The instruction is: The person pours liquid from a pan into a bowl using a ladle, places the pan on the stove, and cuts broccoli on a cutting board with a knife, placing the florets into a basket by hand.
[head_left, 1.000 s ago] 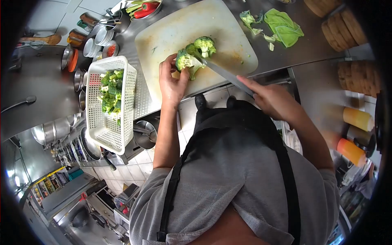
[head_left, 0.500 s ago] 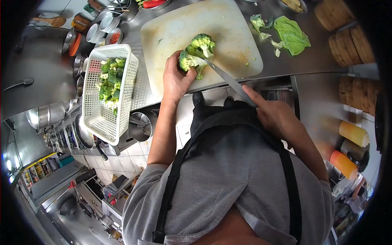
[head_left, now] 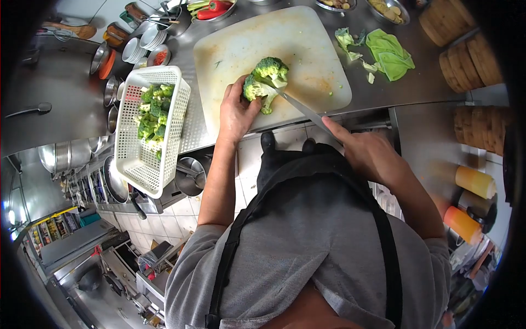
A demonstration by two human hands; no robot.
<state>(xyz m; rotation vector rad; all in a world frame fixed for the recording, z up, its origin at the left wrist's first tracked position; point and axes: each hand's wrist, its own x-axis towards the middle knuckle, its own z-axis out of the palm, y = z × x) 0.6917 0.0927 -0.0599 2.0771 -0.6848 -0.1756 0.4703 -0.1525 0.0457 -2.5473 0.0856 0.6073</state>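
Observation:
A head of broccoli point(head_left: 269, 74) lies on the white cutting board point(head_left: 307, 38), its cut stem side facing me. My left hand point(head_left: 236, 112) is closed on its left side, with fingers and thumb against the florets. A knife point(head_left: 303, 107) is in my right hand point(head_left: 370, 151), fingers wrapped round the handle, which the hand hides. The blade points up and left, and its tip meets the broccoli's stem. To the left of the board, a white plastic basket point(head_left: 125, 152) holds several cut broccoli florets point(head_left: 155, 112).
Green leaves point(head_left: 389, 55) and stem scraps point(head_left: 348, 41) lie right of the board. A bowl with red peppers point(head_left: 216, 10) and a bowl of yellowish slices point(head_left: 390, 11) stand behind. Bamboo steamers point(head_left: 466, 63) stack at the right. The counter's front edge runs just below the board.
The view has shifted slightly, so the board and basket appear a little lower. The knife tip stays at the broccoli, which the left hand still holds.

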